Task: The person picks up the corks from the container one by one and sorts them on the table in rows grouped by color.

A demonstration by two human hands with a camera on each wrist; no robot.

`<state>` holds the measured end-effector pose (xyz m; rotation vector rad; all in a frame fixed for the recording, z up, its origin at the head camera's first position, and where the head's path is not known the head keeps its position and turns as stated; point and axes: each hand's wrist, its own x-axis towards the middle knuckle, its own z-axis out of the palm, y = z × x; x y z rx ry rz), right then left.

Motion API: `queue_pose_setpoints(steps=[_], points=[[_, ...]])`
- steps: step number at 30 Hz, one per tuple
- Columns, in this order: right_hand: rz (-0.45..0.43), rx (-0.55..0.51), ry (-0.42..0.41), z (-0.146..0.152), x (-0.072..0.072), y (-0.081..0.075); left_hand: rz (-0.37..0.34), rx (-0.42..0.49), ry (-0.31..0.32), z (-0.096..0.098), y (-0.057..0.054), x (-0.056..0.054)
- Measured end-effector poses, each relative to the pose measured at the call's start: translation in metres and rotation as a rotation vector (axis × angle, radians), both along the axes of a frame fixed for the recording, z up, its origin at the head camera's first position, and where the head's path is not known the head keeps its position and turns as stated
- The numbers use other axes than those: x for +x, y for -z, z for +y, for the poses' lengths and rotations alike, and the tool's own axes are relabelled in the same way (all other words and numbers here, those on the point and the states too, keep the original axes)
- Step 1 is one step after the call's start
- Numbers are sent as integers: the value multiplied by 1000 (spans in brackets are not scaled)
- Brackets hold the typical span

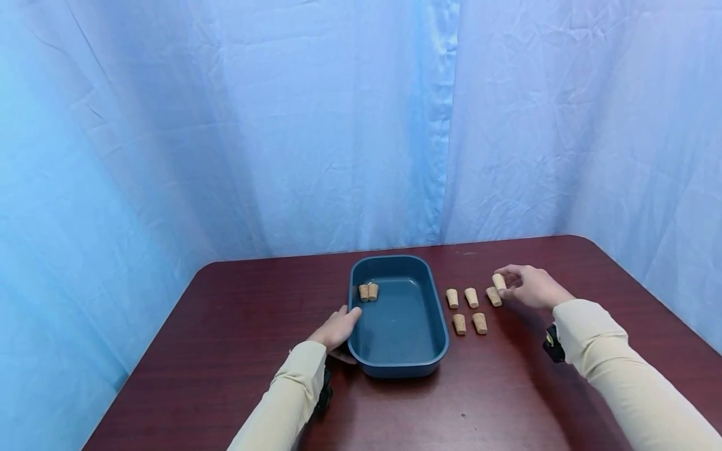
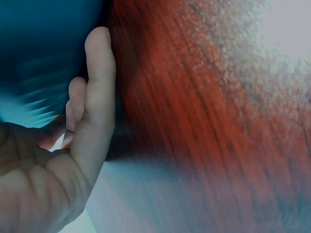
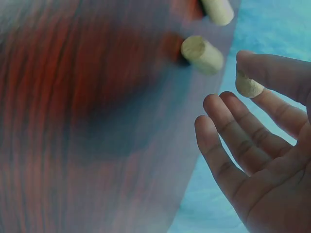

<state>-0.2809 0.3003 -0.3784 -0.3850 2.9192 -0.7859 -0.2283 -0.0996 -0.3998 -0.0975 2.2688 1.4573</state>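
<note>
A blue rectangular tray [image 1: 398, 319] stands on the dark red-brown table. My left hand [image 1: 336, 329] holds its left wall, thumb over the rim and fingers along the outside; in the left wrist view these fingers [image 2: 99, 82] lie fairly straight against it. Two cork stoppers [image 1: 368, 292] stand side by side inside the tray, near its left wall. Between thumb and index finger, my right hand [image 1: 533, 286] pinches another cork stopper [image 3: 249, 86], its other fingers spread. Just below that one, a cork stopper [image 1: 493, 297] rests on the table.
Right of the tray, several more cork stoppers [image 1: 471, 297] stand in two loose rows. The table [image 1: 271, 313] has its far edge against pale blue curtains [image 1: 338, 125], which also hang at both sides.
</note>
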Motion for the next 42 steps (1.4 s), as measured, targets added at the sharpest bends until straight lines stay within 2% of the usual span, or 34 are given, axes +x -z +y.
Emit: queue_pose_setpoints(steps=[10, 20, 35, 42], points=[[-63, 37, 67, 13, 0, 9, -5, 11, -6, 0, 0, 0], [-58, 50, 84, 21, 2, 14, -1, 32, -18, 0, 1, 1], [-31, 175, 76, 14, -1, 15, -2, 29, -16, 0, 1, 3], [-13, 186, 87, 14, -2, 18, 3, 7, -5, 0, 0, 2]])
